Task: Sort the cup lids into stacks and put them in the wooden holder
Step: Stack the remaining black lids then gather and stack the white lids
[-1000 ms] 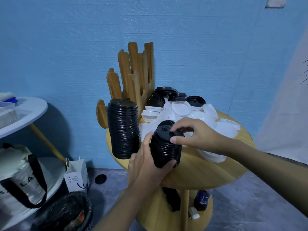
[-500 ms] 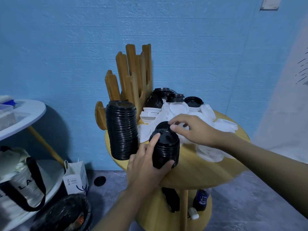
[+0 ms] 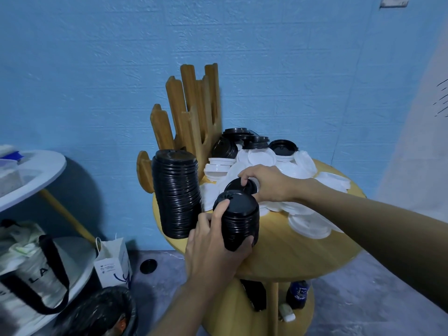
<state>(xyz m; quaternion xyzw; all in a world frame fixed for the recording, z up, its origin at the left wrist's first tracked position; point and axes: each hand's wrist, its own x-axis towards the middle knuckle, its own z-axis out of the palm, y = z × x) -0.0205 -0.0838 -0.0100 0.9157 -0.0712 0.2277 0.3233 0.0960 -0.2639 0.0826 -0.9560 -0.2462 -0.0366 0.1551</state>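
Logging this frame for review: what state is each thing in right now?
Tall stack: upright on the table, untouched.
Short stack: gripped round its side by the left hand.
Black lid: pinched at its rim by the right hand, behind the short stack.
White lids: loose, unsorted heap.
Holder: upright, no lids between its tall posts.

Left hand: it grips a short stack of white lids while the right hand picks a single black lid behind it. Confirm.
Wrong colour: the head view shows the left hand gripping a short stack of black lids, not white. The right hand does pinch a single black lid behind it.
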